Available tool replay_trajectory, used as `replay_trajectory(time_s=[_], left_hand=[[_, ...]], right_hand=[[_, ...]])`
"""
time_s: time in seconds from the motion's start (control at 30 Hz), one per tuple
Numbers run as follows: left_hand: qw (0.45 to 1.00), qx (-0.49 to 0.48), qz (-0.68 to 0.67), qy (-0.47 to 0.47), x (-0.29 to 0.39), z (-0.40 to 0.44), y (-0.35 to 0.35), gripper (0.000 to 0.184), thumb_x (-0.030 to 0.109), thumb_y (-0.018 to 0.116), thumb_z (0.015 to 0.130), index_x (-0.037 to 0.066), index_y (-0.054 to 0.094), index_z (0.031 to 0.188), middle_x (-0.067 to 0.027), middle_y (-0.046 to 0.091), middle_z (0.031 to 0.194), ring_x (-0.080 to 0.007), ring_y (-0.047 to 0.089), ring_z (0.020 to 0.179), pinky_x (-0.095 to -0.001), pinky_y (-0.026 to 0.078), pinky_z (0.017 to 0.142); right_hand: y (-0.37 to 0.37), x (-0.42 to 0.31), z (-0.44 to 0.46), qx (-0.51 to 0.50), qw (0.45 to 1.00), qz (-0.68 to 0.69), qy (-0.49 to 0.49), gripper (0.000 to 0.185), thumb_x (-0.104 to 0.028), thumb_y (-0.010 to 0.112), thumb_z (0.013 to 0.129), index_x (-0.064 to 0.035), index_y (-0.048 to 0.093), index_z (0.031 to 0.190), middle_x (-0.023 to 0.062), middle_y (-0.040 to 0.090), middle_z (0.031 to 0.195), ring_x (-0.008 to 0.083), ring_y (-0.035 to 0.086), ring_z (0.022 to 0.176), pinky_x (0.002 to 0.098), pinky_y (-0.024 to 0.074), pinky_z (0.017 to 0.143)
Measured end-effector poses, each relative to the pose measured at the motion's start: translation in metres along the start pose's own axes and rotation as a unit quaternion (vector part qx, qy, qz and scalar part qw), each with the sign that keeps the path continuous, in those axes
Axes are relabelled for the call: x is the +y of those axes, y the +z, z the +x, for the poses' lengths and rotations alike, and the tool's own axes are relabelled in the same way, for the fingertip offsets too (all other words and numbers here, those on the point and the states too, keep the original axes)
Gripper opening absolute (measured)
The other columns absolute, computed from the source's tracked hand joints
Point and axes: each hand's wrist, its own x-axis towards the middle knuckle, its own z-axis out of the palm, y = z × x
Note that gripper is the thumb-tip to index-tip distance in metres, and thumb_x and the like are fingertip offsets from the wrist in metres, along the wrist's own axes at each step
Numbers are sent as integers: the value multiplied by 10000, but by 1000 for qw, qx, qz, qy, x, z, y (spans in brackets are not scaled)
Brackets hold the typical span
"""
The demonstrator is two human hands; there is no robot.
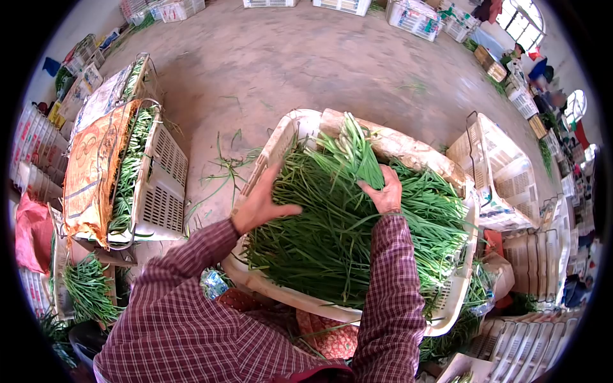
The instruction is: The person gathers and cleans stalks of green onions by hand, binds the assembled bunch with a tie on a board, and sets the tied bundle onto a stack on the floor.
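Observation:
A large white plastic basket (284,290) in front of me is heaped with long green leafy stalks (319,236). My right hand (385,191) is closed round a bunch of stalks (351,153) whose pale ends point up and away from me. The bunch lies over the heap, near a long pale block (396,142) along the basket's far side. My left hand (263,203) is over the basket's left part, fingers spread and thumb pointing right, holding nothing.
At the left stands a white crate (167,191) of stalks, partly under an orange sack (99,169). A white crate (504,166) stands at the right, near stacked crates (539,262). Loose leaves (228,167) litter the floor. Blurred people sit at the far right.

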Motion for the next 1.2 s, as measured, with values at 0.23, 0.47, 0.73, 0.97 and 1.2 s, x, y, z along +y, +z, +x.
replay_trajectory(time_s=[0.23, 0.47, 0.73, 0.97, 1.2], left_hand=[[935, -119, -329, -58, 13, 79, 60, 1103, 333, 761, 783, -22, -19, 1479, -217, 240, 1482, -249, 314, 1344, -361, 276, 1108], [904, -106, -413, -8, 50, 87, 100, 616, 105, 768, 755, 22, 473, 1289, -75, 570, 1225, -171, 531, 1112, -323, 419, 981], [878, -55, -475, 8, 84, 82, 109, 705, 110, 827, 692, -2, 452, 1279, -103, 576, 1214, -187, 553, 1121, -345, 435, 1002], [766, -159, -612, 116, 99, 89, 149, 855, 122, 811, 697, 55, 317, 1392, -56, 451, 1349, -190, 478, 1226, -352, 446, 1023], [944, -152, -200, 213, 90, 105, 187, 1121, 357, 859, 597, 54, 195, 1448, -177, 320, 1405, -334, 305, 1323, -479, 259, 1119]], right_hand=[[-15, 4, -15, 39, 997, 69, -24, 409, -129, 815, 649, -38, 637, 1005, 82, 620, 960, 227, 583, 898, 336, 468, 843], [-24, -5, -22, -29, 995, -99, -16, 684, -271, 841, 608, -96, 556, 1205, 106, 571, 1107, 302, 553, 1018, 432, 442, 888], [-118, -76, -31, -55, 974, -218, 9, 1098, -589, 812, 550, -157, 331, 1438, 162, 457, 1321, 330, 445, 1221, 525, 346, 1041], [-98, -110, -25, 59, 983, -102, -139, 1166, -413, 898, 462, -122, 320, 1432, 195, 481, 1327, 372, 453, 1224, 477, 364, 1033], [-90, -97, -38, 155, 973, 155, -73, 569, -21, 731, 679, -108, 545, 1209, 90, 635, 1130, 187, 646, 992, 298, 546, 853]])
